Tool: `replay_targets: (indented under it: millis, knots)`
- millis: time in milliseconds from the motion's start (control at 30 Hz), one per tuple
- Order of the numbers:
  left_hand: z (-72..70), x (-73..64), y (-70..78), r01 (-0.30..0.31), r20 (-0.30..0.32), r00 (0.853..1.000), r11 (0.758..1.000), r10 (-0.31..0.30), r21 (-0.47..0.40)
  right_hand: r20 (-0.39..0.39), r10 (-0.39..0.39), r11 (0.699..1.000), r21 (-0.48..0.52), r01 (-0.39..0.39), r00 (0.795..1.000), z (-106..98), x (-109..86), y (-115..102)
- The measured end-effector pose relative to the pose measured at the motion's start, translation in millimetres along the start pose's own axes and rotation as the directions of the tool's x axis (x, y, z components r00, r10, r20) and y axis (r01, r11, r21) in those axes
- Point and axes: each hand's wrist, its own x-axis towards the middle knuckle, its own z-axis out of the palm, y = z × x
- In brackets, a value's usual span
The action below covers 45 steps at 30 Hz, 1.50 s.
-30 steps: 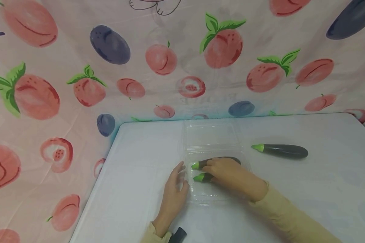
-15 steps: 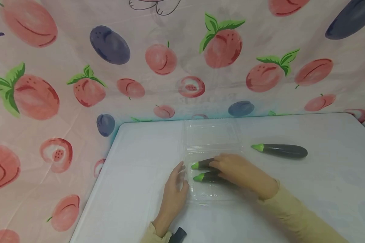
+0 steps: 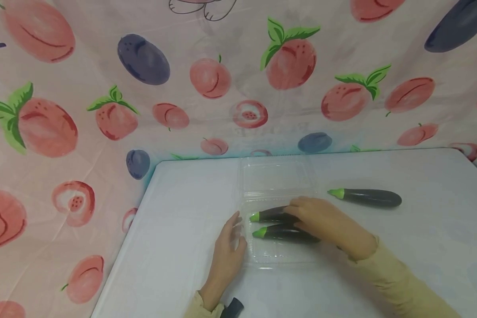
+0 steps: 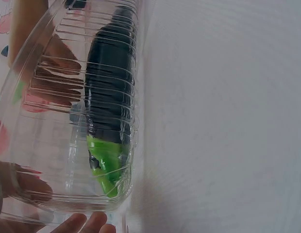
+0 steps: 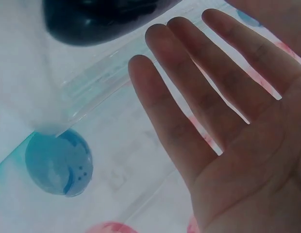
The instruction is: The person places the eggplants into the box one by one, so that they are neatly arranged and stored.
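Two dark eggplants with green stem ends lie side by side in the base of a clear plastic clamshell box (image 3: pixel 265 264). Of these, the rear eggplant (image 3: pixel 271 214) has its right part hidden under my right hand (image 3: pixel 323 221); the front eggplant (image 3: pixel 288 232) shows more fully. In the right wrist view the fingers (image 5: pixel 177 104) are straight and spread, near an eggplant's rounded end (image 5: pixel 102 18). My left hand (image 3: pixel 226 256) rests at the box's left side with loose fingers. Through the clear wall the left wrist view shows one eggplant (image 4: pixel 109 82).
The box's lid (image 3: pixel 277 176) lies folded back toward the patterned cloth (image 3: pixel 222 39) behind the table. A third eggplant (image 3: pixel 371 198) lies on the white table (image 3: pixel 175 229) to the right. A black cylindrical object (image 3: pixel 232 308) is by my left cuff.
My right hand has slid rightward along the two eggplants, uncovering more of their dark bodies. The left hand, the box and the third eggplant have stayed put.
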Motion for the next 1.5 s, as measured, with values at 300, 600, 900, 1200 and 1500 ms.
replay_targets:
  millis: [300,600,900,1200,1500]
  knots:
    - [-0.1,0.0,0.7,0.0,-0.002,1.0,1.0,0.0,-0.011,-0.02,0.027,0.999,-0.016,-0.028,0.999,-3,-6.2,8]
    - [0.2,0.6,0.1,-0.005,0.0,1.0,1.0,0.005,-0.01,-0.038,0.037,0.999,0.008,-0.036,0.999,-6,-13.6,16]
    - [0.0,0.6,0.2,-0.006,-0.002,1.0,1.0,0.006,-0.006,-0.058,0.066,0.997,0.035,-0.064,0.996,-8,-19.1,22]
    - [0.2,0.1,0.3,-0.003,0.0,1.0,1.0,0.003,-0.013,-0.098,0.089,0.996,0.026,-0.087,0.991,-12,-28.2,31]
    - [0.3,0.1,0.2,0.003,0.0,1.0,1.0,-0.003,-0.005,-0.061,0.152,0.988,0.039,-0.15,0.986,-14,-34.1,38]
